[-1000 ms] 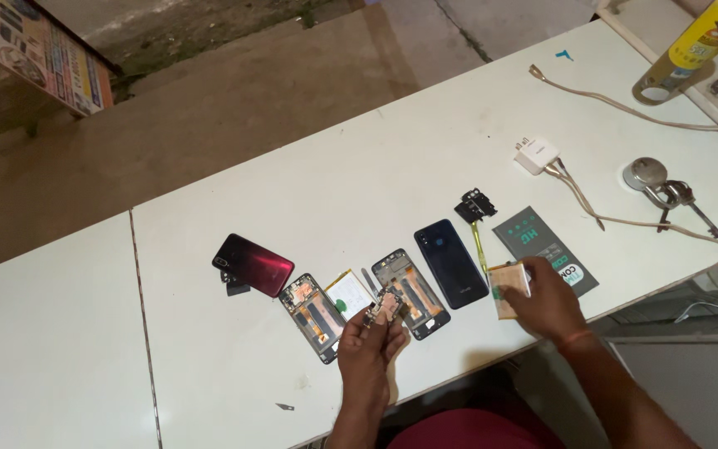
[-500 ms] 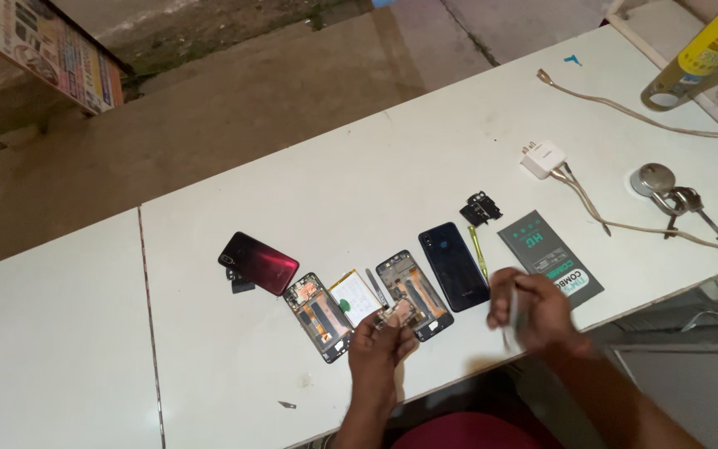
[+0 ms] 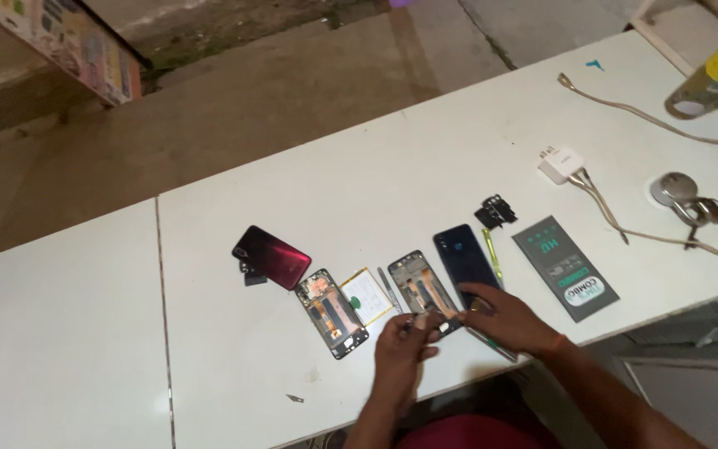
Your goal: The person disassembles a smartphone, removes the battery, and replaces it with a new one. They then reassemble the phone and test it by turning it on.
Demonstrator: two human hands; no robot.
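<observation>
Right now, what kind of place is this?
Probably a phone repair bench: opened phone frames on a white table, a dark red back cover, and a white charger.

The right hand [image 3: 504,316] has moved. One second ago it lay near the front edge of the surface [image 3: 425,158] on a small brown piece, just beside the dark green package [image 3: 565,268]. Now it is further to the left, and its fingers reach the near end of the dark blue phone [image 3: 467,259] and the opened phone frame [image 3: 422,291]. The brown piece is no longer visible. The left hand [image 3: 402,353] has shifted a little toward the right hand.
</observation>
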